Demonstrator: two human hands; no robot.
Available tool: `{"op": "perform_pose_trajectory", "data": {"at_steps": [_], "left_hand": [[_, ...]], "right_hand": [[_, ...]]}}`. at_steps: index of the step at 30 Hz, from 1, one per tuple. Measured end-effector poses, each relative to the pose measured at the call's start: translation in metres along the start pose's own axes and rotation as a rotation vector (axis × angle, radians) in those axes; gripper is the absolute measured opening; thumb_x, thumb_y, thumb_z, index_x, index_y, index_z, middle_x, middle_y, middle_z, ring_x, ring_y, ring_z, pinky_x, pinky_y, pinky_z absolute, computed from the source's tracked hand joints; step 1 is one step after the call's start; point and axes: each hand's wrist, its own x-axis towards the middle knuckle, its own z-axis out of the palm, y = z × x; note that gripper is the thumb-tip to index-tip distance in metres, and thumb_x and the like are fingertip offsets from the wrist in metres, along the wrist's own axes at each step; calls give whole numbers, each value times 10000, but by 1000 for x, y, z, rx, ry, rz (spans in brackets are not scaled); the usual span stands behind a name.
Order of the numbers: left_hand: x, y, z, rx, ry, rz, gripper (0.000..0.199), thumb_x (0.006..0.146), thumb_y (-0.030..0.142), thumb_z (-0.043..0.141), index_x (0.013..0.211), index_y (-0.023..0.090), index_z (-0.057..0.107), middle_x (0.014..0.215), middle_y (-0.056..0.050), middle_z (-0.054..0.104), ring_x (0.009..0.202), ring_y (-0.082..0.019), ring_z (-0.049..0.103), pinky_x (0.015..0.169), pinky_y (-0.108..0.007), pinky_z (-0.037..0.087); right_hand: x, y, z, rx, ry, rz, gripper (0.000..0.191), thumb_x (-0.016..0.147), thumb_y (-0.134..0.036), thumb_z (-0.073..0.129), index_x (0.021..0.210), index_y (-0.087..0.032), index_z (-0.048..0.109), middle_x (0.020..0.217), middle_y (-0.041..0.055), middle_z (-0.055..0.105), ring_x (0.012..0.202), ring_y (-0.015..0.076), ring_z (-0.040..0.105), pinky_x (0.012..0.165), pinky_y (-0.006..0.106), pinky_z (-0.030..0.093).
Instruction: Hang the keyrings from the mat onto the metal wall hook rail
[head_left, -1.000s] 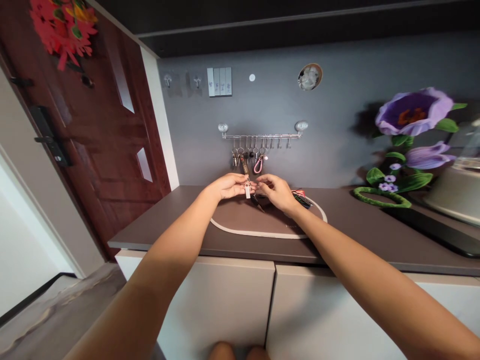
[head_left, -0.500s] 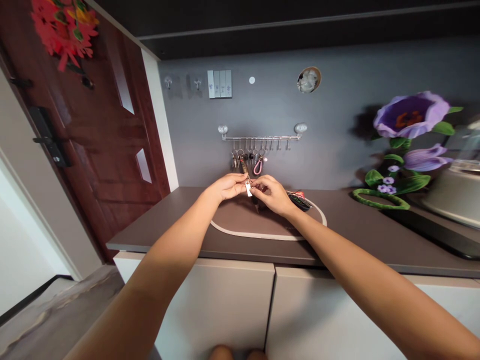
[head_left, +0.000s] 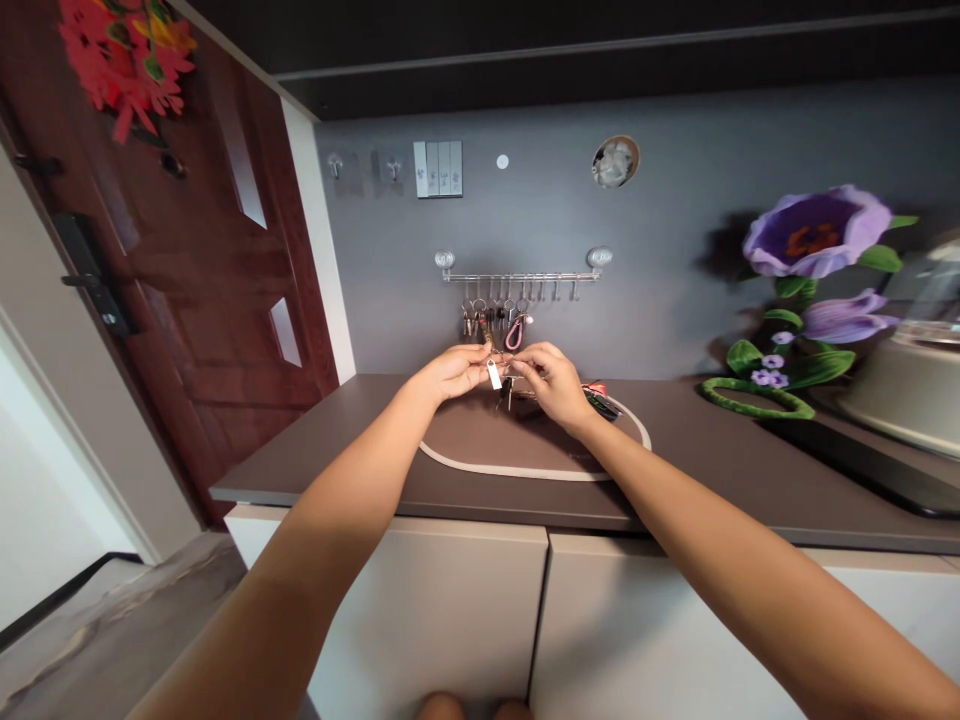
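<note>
Fingers of the left hand (head_left: 457,373) pinch the white tag (head_left: 493,376). The right hand (head_left: 555,388) has slipped off it, seeming to pinch keys (head_left: 506,393), so it dangles near the counter (head_left: 315,440)'s back edge.

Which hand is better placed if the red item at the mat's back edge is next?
Right, I'd judge. The right hand is nearer the red item, though its own grip is unclear. The left hand is farther across, holding the white-tagged keychain.
</note>
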Motion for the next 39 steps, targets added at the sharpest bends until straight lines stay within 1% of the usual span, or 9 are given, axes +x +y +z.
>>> {"op": "perform_pose_trajectory", "data": {"at_steps": [5, 10, 13, 16, 19, 22, 29, 34, 39], "left_hand": [[-2, -3, 2, 27, -17, 21, 120, 835, 122, 441, 791, 63, 537, 878, -145, 639, 893, -180, 610, 947, -389, 409], [-3, -9, 10, 142, 57, 22, 72, 805, 154, 510, 767, 93, 518, 891, -112, 626, 773, -135, 616, 882, -395, 434], [-2, -15, 13, 252, 57, 49, 106, 780, 209, 555, 782, 111, 516, 912, -81, 611, 759, -105, 600, 852, -363, 434], [-1, -22, 14, 379, 43, 76, 172, 742, 270, 596, 800, 130, 515, 859, -31, 594, 740, -76, 573, 826, -315, 429], [1, -28, 16, 498, 21, 144, 226, 706, 316, 619, 797, 134, 521, 779, 2, 563, 722, -69, 539, 793, -280, 427], [2, -33, 19, 552, 7, 225, 269, 685, 347, 626, 803, 130, 519, 765, 1, 552, 709, -75, 523, 760, -263, 428], [8, -44, 22, 619, 111, 295, 208, 757, 326, 532, 834, 140, 481, 740, -23, 578, 695, -98, 551, 688, -242, 439], [11, -48, 16, 959, 210, 431, 153, 799, 293, 439, 779, 156, 504, 711, -27, 608, 663, -120, 559, 671, -255, 426], [9, -49, 10, 1217, 193, 456, 185, 806, 259, 389, 745, 169, 539, 683, -12, 614, 616, -119, 545, 614, -233, 400]], "right_hand": [[1, 0, -2, 10, 63, 65, 197, 819, -330, 466, 789, -195, 605, 839, 51, 582, 839, 160, 528, 775, 290, 414], [1, 8, -2, 75, 124, 177, 240, 816, -382, 440, 829, -185, 576, 855, 46, 591, 812, 157, 531, 756, 288, 415], [1, 12, -1, 155, 130, 226, 255, 816, -400, 425, 849, -178, 547, 842, 36, 589, 788, 146, 530, 749, 276, 417], [2, 14, 0, 236, 133, 245, 237, 817, -388, 421, 844, -175, 523, 830, 29, 574, 786, 136, 525, 753, 268, 418], [2, 12, 0, 307, 124, 266, 206, 813, -368, 430, 820, -178, 507, 787, 18, 551, 759, 126, 517, 735, 258, 421], [2, 11, 0, 382, 126, 293, 186, 805, -358, 445, 793, -179, 494, 749, 8, 532, 719, 117, 509, 707, 247, 423], [4, 22, 0, 497, 211, 424, 241, 764, -410, 487, 803, -173, 503, 767, 17, 561, 713, 120, 528, 660, 248, 436], [17, 29, -1, 587, 277, 517, 279, 713, -449, 530, 788, -181, 507, 730, 8, 590, 693, 132, 563, 629, 254, 443], [45, 28, -8, 680, 316, 591, 186, 706, -351, 555, 733, -177, 496, 633, -20, 560, 595, 110, 560, 549, 223, 425]]}}
